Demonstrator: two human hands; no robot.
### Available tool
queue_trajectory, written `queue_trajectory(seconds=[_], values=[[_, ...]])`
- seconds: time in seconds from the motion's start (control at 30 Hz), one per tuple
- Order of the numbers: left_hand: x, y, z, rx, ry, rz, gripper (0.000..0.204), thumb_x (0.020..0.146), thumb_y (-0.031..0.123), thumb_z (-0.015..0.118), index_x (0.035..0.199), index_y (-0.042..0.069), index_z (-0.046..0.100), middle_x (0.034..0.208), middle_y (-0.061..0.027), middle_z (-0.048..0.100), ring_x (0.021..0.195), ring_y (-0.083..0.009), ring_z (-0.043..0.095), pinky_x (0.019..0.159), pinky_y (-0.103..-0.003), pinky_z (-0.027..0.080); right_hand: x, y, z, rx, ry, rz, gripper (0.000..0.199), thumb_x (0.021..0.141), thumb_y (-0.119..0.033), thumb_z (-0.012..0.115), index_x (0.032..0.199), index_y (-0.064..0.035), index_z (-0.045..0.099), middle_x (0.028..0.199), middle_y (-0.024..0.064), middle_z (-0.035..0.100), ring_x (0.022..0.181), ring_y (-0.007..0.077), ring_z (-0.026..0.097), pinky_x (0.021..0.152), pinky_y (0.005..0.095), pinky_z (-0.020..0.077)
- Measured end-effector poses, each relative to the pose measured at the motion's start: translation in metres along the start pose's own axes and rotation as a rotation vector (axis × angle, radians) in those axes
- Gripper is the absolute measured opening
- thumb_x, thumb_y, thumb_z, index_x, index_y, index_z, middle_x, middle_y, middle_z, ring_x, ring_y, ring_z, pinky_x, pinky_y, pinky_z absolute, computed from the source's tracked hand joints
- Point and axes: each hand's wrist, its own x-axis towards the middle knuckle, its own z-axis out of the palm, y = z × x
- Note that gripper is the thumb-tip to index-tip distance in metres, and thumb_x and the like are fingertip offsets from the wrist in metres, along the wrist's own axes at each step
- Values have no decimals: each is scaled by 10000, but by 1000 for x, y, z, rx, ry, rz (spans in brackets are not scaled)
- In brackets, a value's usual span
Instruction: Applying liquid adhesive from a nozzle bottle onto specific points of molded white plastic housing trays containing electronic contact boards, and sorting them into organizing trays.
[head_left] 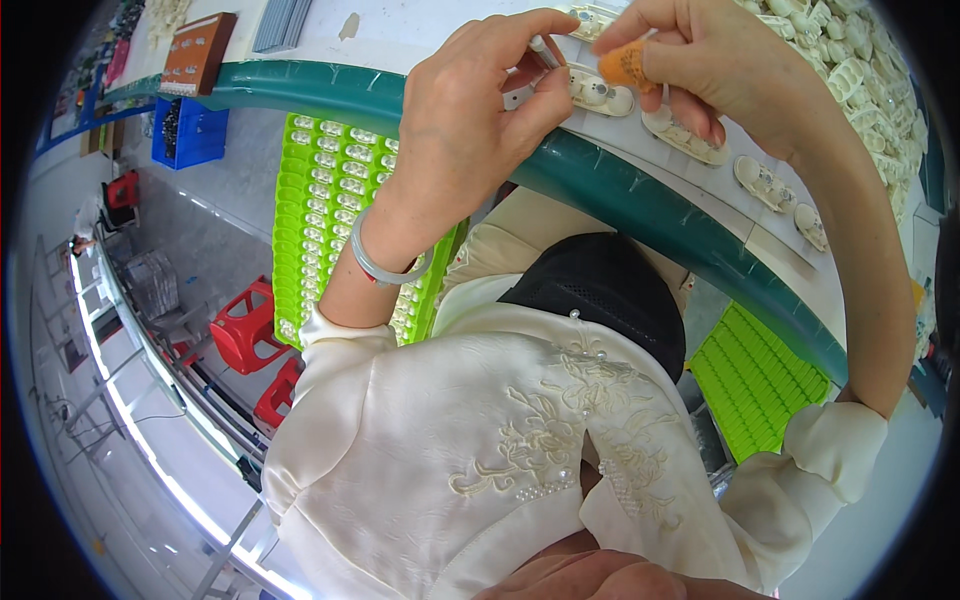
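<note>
White worktop (690, 190) with a teal curved edge (600, 190) ran across the upper frame; a workshop floor with red plastic stools (245, 330) lay below at left.

Left hand (470, 110) was raised over the worktop edge, fingers curled, thumb and forefinger pinching a thin white rod-like tool (543, 47); its tip was hidden between the fingers. A pale bangle (385, 265) sat on that wrist.

Right hand (700, 55) was just beside the left, fingers bent, thumb and forefinger closed on a small orange piece (625, 65). It could not be told whether the orange piece was a finger cover or a separate item.

Directly under both hands lay a white moulded plastic part (600, 92) with round recesses, resting on the worktop and touching the left fingertips. More white parts of the same kind (765, 180) lay in a row along the worktop to the right, and a heap of them (860, 60) filled the upper right corner.

Green compartment tray (335, 200), holding small white pieces, stood below the table edge at left; a second green tray (760, 375) sat at right, near the right elbow. A blue crate (190, 130) stood far left.
</note>
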Motion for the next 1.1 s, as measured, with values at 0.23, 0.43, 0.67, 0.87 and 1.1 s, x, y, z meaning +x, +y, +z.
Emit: queue_trajectory(seconds=[0.23,0.43,0.67,0.87,1.1], values=[[-5,-12,0,53,4,46,296,770,-48,610,1060,9,601,860,-48,598,808,-90,591,731,-239,539,14,4,7,-34,-39,-86,142,815,-69,563,846,59,617,625,55,565,455,95,501,410,222,397],[-1,0,0,52,-7,28,267,790,-36,607,1055,-4,599,869,-43,593,817,-87,583,725,-239,539,21,5,6,-18,-33,-69,127,802,-78,570,767,33,621,604,52,568,468,96,509,424,223,403],[4,-29,-36,-267,142,-251,283,847,32,584,1125,-18,575,924,-50,601,850,-110,594,768,-243,533,27,-9,6,-117,-28,43,129,775,-109,605,736,11,634,615,51,594,483,94,519,440,222,409],[-5,-22,-35,-362,36,-302,307,850,60,600,1145,-16,566,930,-55,606,847,-126,608,775,-255,532,25,-17,4,-219,-29,82,138,762,-118,616,739,16,638,580,45,591,468,97,515,440,213,405],[-11,-4,-29,-417,94,-340,276,794,-1,653,1061,-38,592,888,-86,648,743,-73,598,660,-182,496,25,-15,-1,-273,-42,12,157,768,-124,617,745,31,637,576,53,595,500,108,559,450,224,425]])
